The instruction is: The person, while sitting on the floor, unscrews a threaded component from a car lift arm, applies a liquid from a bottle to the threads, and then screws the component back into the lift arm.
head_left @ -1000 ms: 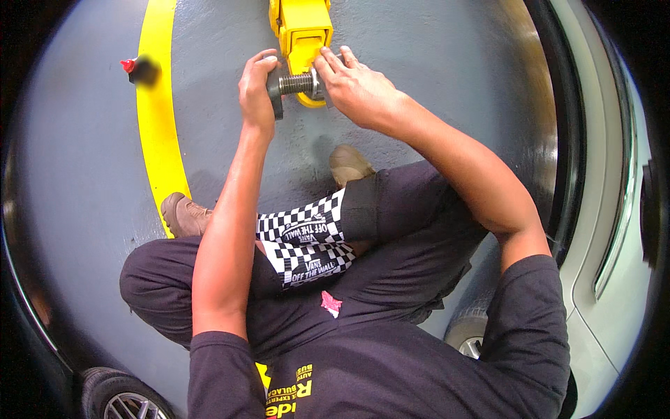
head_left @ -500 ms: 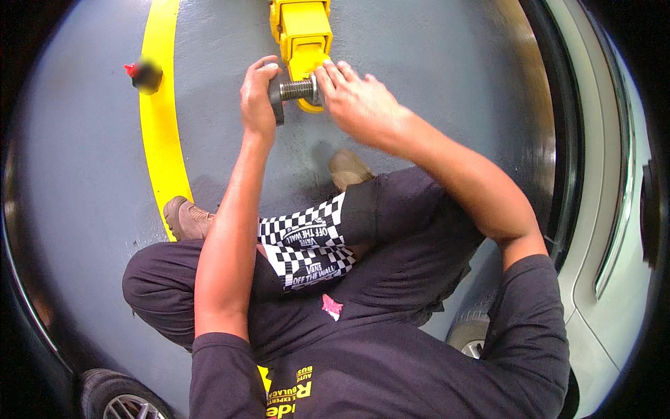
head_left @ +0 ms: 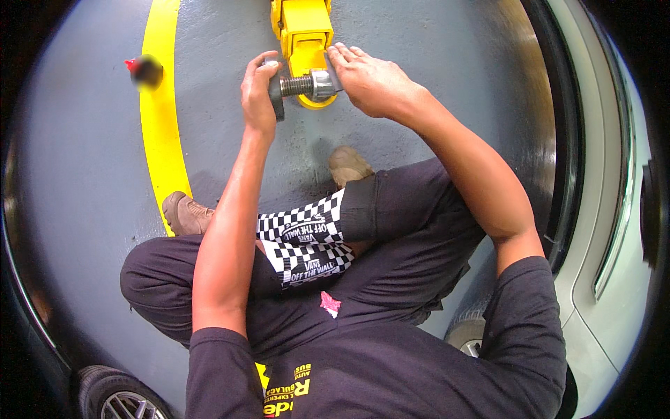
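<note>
Above the yellow metal arm, my left hand (head_left: pixel 258 94) is wrapped round the dark flat end plate of a thick threaded screw (head_left: pixel 297 86). The screw lies level, pointing from the left hand to the right. At its right end sits a shiny metal collar (head_left: pixel 322 83). My right hand (head_left: pixel 370 80) holds its fingers stretched out and together, its palm against a grey flat piece (head_left: pixel 335 73) at the collar's end. The right hand hides part of that piece. Behind and below the screw is the rounded end of the yellow metal arm (head_left: pixel 307 38).
My crossed legs in dark trousers (head_left: pixel 412 223) are on the grey floor (head_left: pixel 223 42). A yellow floor stripe (head_left: pixel 164 140) carries a small blurred dark object (head_left: pixel 148 72) with a red tip. A pale car (head_left: pixel 593 279) stands at the right; a wheel (head_left: pixel 129 398) shows lower left.
My right hand has moved a little right and up, uncovering the shiny collar and the grey flat piece. My left hand keeps its hold and has barely shifted upward.
</note>
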Demonstrator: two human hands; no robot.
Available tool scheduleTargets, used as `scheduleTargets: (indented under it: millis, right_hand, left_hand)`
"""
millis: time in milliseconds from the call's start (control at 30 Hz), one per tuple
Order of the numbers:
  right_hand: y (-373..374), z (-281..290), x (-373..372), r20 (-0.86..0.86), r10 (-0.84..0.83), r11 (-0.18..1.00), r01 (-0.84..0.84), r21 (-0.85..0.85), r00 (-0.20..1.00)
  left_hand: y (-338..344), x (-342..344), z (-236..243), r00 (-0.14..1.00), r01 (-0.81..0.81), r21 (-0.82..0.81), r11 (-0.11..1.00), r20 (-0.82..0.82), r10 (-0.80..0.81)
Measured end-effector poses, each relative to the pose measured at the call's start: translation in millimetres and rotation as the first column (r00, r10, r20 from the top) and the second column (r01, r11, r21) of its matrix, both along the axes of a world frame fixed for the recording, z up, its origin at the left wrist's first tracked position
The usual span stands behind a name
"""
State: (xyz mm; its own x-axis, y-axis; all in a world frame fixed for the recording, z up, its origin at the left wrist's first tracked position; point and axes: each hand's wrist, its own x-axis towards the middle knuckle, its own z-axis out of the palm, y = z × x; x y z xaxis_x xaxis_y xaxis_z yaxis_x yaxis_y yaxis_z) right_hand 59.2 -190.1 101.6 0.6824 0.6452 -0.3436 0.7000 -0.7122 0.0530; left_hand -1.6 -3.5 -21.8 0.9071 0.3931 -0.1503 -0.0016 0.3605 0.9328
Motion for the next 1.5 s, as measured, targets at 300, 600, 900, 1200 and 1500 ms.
scheduleTargets:
  millis: [300,600,900,1200,1500]
  right_hand:
    - [2,-5,-40,0.103,0.191,0.982,-0.190,-0.023,0.976]
    - [8,-3,-35,0.123,0.203,0.979,-0.201,-0.030,0.971]
    - [3,-17,-23,0.116,0.188,0.980,-0.194,0.040,0.975]
    - [2,-17,-5,0.001,0.189,0.980,-0.189,0.068,0.982]
    - [7,-15,-19,0.119,0.134,0.991,-0.129,-0.046,0.984]
  left_hand:
    - [8,0,-6,0.997,0.035,0.135,0.990,0.057,-0.043]
    - [4,0,-6,0.996,0.022,0.005,1.000,0.081,-0.023]
    - [1,-6,12,0.970,0.068,-0.091,0.994,-0.229,-0.087]
    - [13,-9,15,0.909,0.199,-0.014,0.980,-0.370,-0.190]
    - [11,-8,-6,0.988,0.145,-0.019,0.989,-0.042,-0.145]
